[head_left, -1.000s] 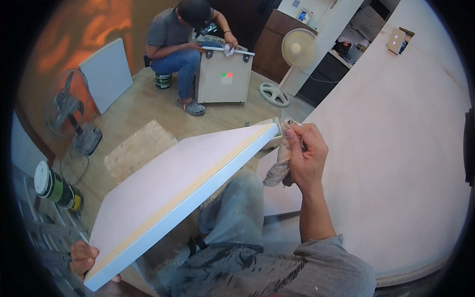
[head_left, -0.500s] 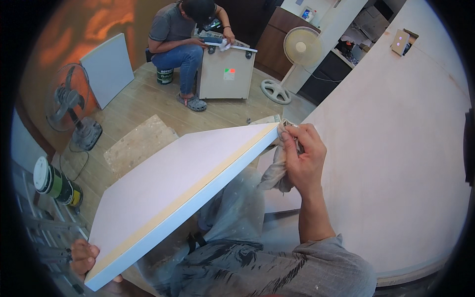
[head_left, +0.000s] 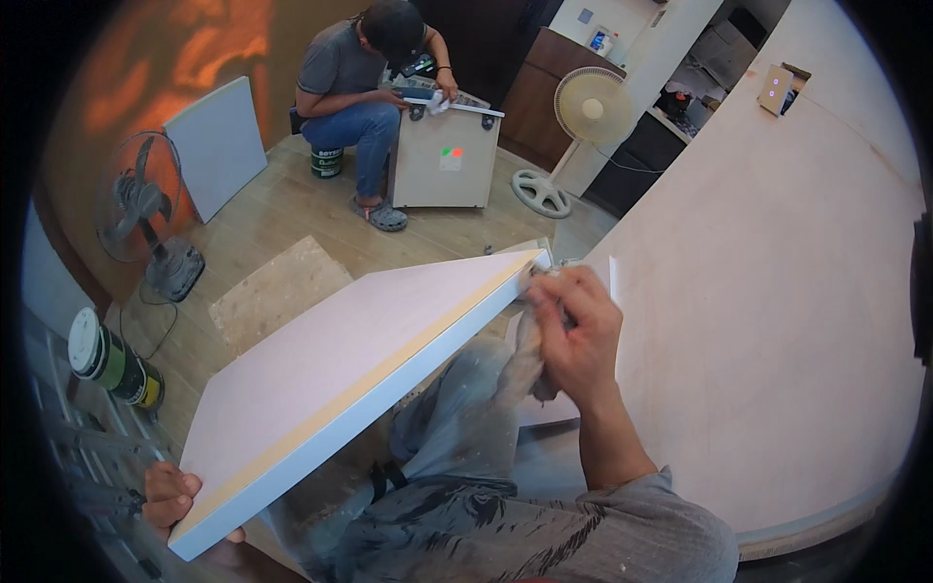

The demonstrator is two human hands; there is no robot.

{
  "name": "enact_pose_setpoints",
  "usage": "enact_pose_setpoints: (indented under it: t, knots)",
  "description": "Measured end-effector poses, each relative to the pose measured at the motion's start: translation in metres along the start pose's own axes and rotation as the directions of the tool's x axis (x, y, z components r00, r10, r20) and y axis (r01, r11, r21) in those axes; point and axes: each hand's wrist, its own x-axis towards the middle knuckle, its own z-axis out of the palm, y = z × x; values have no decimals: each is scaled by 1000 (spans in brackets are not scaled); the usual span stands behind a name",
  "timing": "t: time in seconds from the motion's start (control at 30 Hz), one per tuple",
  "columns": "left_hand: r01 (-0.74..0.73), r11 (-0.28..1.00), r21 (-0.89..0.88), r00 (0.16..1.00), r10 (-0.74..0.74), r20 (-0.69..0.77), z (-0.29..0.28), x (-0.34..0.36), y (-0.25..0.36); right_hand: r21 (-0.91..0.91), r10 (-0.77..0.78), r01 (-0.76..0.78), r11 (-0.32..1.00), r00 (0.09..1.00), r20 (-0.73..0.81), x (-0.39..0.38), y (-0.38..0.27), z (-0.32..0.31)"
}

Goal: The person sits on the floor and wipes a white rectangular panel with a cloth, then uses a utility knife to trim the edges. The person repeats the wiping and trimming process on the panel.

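My left hand [head_left: 175, 500] grips the near lower corner of a tilted pale board [head_left: 330, 350] that has a white edge and a tan strip along its face. At the far upper end of that edge, my right hand [head_left: 581, 335] is closed on a crumpled grey rag [head_left: 520, 364], bringing it against the white edge, slightly blurred by motion. The board slants up from lower left to upper right above my grey-clad leg.
A person [head_left: 355, 117] sits on a bucket, working on a beige cabinet [head_left: 442, 175]. Around are a dark fan [head_left: 146, 223], pedestal fan [head_left: 593, 107], leaning panel [head_left: 219, 146], floor board [head_left: 277, 291], lidded bucket [head_left: 117, 364], metal ladder [head_left: 92, 447] and large pale surface [head_left: 748, 340] at right.
My right hand with the rag has moved onto the board's white edge and slightly left and down along it. The board's far end has shifted a little; my left hand still holds its corner.
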Motion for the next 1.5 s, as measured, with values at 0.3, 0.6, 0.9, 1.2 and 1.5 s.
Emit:
enact_pose_setpoints:
  t: [0.3,0.6,0.9,1.2,1.5]
  knots:
    - [-8,1000,2,1000,8,-11,8,-3,0,-46,111,-113,992,992,-58,10,30,-5]
    - [8,1000,0,999,-8,-31,2,0,8,-1,82,-83,997,986,-145,10,31,2]
    - [20,998,-66,991,-29,-129,20,35,2,19,-122,123,992,992,-38,9,-21,36]
    - [85,959,-271,982,-127,-141,22,58,-2,238,-463,431,870,881,97,24,-112,67]
    - [152,924,-352,973,-203,-110,22,68,-5,498,-778,654,570,625,70,18,-209,119]
